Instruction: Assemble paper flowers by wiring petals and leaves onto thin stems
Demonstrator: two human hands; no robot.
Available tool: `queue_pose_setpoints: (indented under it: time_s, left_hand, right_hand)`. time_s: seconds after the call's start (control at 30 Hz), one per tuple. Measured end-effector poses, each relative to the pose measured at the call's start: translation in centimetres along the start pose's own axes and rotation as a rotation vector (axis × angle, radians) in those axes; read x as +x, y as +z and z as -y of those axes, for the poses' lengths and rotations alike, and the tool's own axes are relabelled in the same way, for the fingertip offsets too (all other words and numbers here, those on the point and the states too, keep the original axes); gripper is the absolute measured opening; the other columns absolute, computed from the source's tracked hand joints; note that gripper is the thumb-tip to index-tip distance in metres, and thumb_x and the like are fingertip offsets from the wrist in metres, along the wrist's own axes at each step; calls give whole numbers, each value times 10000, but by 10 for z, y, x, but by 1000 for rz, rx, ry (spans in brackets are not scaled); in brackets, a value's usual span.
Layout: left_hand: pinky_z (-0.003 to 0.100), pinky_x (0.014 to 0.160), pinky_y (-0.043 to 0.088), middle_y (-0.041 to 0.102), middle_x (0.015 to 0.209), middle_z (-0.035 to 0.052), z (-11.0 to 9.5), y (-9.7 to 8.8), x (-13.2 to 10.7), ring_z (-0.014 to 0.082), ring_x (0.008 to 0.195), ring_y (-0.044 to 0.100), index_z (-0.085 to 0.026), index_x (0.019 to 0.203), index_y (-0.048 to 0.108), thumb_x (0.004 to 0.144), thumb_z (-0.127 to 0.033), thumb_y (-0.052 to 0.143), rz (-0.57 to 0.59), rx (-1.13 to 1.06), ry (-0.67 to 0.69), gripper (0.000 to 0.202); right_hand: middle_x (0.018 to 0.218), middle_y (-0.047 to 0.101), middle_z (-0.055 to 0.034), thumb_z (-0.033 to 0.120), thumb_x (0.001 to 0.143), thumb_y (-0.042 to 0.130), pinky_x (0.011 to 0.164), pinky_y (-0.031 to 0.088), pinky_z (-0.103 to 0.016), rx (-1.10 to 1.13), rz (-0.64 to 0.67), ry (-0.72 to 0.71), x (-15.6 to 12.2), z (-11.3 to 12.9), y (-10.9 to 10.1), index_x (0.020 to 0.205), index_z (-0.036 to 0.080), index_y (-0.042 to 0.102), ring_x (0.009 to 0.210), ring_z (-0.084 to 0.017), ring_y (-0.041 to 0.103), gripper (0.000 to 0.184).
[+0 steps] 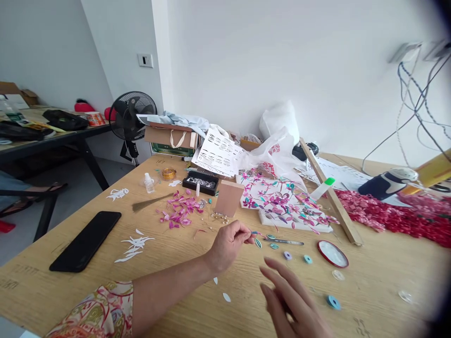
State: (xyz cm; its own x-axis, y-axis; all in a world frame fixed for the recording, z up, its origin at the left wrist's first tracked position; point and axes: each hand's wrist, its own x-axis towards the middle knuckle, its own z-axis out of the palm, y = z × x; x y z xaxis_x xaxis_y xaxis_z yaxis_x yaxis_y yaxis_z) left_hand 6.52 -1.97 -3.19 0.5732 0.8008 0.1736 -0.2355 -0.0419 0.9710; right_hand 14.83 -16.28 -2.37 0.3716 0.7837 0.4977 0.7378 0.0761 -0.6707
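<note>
1. Green, blue and pink colour the small sprig (254, 233), held over the middle of the table (373, 281); the left hand (225, 245) pinches it between thumb and fingertips, a grip that seems suited to so slender a piece

2. The right hand (295, 301), its fingers loosely spread and no object visible in them, hovers near the sprig, presumably to keep both hands within reach of one spot

3. A green-edged leaf (258, 243) shows just below the sprig; whether the two are joined cannot be told

4. The purple spool (287, 255), teal spool (307, 259) and blue spool (333, 302) lie apart from one another near the red-rimmed dish (333, 254), perhaps so that each can be picked up alone

5. Pink petals (181, 210) and white slivers (134, 247) form separate groups on the left, apparently sorted by kind

6. Flower sprays (282, 206) rest on white foam (296, 226), probably for support, beside an upright wooden block (229, 199) that stands on its narrow edge
</note>
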Motion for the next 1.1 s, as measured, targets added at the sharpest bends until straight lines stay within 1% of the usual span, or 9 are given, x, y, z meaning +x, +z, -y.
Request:
queue_pose_setpoints:
  time_s: [0.13,0.23,0.37,0.47,0.53,0.73,0.83,0.97,1.1]
  left_hand:
    - [254,707,454,601,736,21,-6,-4,-3,123,722,578,-143,715,536,768,-249,497,-53,14,23,124]
    - [253,707,454,589,747,20,-10,-9,-5,125,730,575,-144,718,533,773,-246,492,-97,22,44,123]
    - [248,682,455,574,735,14,-12,-10,-4,122,705,568,-144,721,525,767,-235,494,-111,5,35,106]
    - [248,678,452,572,732,17,-12,-10,-3,124,706,562,-142,723,523,766,-244,495,-116,0,21,114]
    - [238,664,446,567,710,14,-11,-10,-2,122,700,556,-143,714,521,767,-248,494,-124,3,18,121]
    - [225,655,420,564,716,14,-8,-10,0,121,704,536,-144,704,529,760,-244,500,-140,58,47,119]
    - [234,668,419,561,754,22,-9,-9,0,128,726,537,-147,699,525,760,-229,492,-143,65,53,107]
    - [227,726,403,503,858,32,-10,-8,-2,133,836,502,-151,669,533,738,-168,511,-198,131,165,74]
    - [212,674,393,460,770,13,-10,-6,-3,115,753,476,-152,649,534,747,-206,525,-196,168,149,113]
  right_hand:
    - [1244,468,-122,245,763,484,551,520,-288,259,35,217,31,3,41,1059,227,567,577,-116,604,308]
    - [1162,536,-117,265,743,510,558,507,-290,451,-1,301,43,-4,57,1050,213,549,651,-136,604,314]
    - [854,653,-67,314,702,570,564,482,-278,526,-71,350,52,-6,60,972,196,554,697,-166,600,295]
    - [546,598,13,341,682,586,457,433,-255,441,-31,394,57,-6,60,967,181,578,486,-141,548,327]
    - [446,544,43,356,680,584,430,413,-252,397,-5,412,60,-7,61,976,170,590,421,-137,521,349]
    - [701,660,-47,374,662,596,540,469,-280,409,25,369,69,-10,61,806,176,635,622,-181,604,248]
    - [564,596,8,371,658,610,458,434,-239,456,44,407,70,-11,61,806,179,609,497,-132,538,242]
    - [470,522,49,371,643,649,356,344,-183,712,53,511,67,-12,64,761,172,568,390,-84,448,246]
    - [464,529,53,357,641,670,331,283,-147,960,22,602,63,-10,67,765,173,564,360,-49,395,246]
